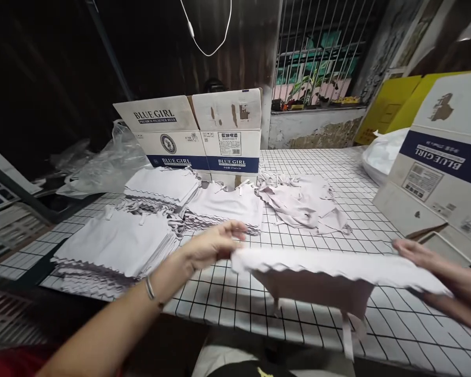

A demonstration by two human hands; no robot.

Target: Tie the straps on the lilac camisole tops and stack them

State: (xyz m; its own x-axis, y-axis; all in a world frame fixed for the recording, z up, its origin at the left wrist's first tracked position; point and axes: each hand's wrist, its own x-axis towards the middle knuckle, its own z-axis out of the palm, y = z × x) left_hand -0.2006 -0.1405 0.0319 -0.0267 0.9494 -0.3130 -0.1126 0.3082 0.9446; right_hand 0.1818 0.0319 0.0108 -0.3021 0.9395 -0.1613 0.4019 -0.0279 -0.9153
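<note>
I hold a white cloth pouch (329,272) with a zigzag-cut top edge stretched flat between both hands, just above the gridded table (329,173). My left hand (212,243) grips its left end, thumb on top and fingers closed underneath. At the pouch's right end my right hand (416,251) pinches the edge. Thin drawstrings hang down from the pouch over the table's near edge.
Neat stacks of white pouches (118,241) lie at the left, with more stacks (223,207) behind. A loose heap of pouches (306,201) sits in the middle back. Blue Girl cartons stand at the back (196,133) and right (443,157). Clear plastic bags (105,162) lie far left.
</note>
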